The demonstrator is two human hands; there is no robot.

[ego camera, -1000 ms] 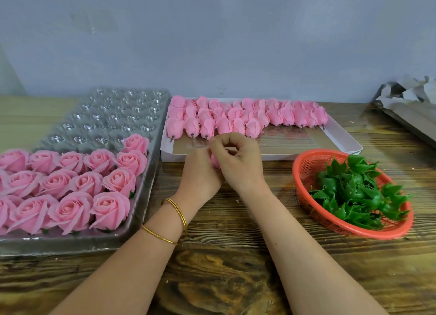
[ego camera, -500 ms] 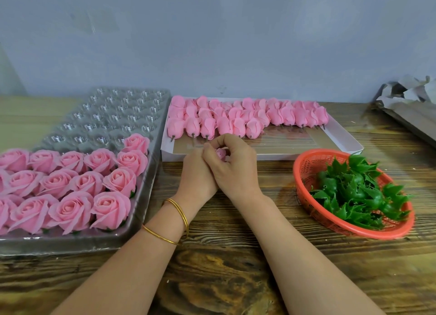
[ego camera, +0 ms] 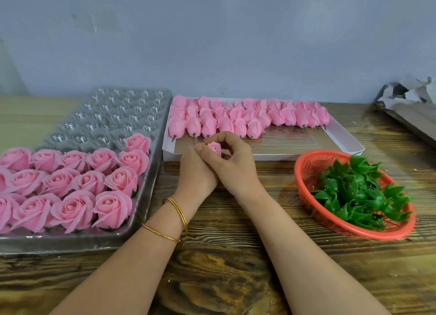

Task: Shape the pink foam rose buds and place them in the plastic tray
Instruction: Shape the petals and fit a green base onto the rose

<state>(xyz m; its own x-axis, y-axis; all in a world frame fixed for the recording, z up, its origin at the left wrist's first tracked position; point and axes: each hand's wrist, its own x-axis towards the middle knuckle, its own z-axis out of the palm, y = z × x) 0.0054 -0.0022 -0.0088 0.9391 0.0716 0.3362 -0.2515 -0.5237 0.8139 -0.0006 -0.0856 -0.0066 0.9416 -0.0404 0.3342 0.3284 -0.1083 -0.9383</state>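
**Pink foam bud held in both hands, shaping under way**

Pink foam rose bud [ego camera: 215,147] sits raised above the near edge of the white shallow cardboard box [ego camera: 339,135], not yet in any tray pocket. The right hand [ego camera: 232,163] curls thumb and forefinger into a ring round its top. This looks like a hold for peeling petals outward while the core stays put. The left hand [ego camera: 197,173] is tucked against the right, thumb tip pressed to the bud's side. Its other fingers are hidden behind the right hand, but they probably clamp the base or stem.

The layout follows the order of work. Unshaped closed buds [ego camera: 236,118] lie in rows at the back of the box, stems towards the worker for easy picking. The clear plastic pocketed tray [ego camera: 151,192] sits to the left. Its near rows are filled with opened pink roses [ego camera: 70,184] and its far pockets are bare, so filling runs from near to far. The next free pocket seems to be beside the lone rose in the farthest filled row.

The orange plastic mesh basket [ego camera: 306,170] of green plastic calyx pieces [ego camera: 358,192] is on the right, within reach. All of it rests on the dark-grained wooden table [ego camera: 224,267].
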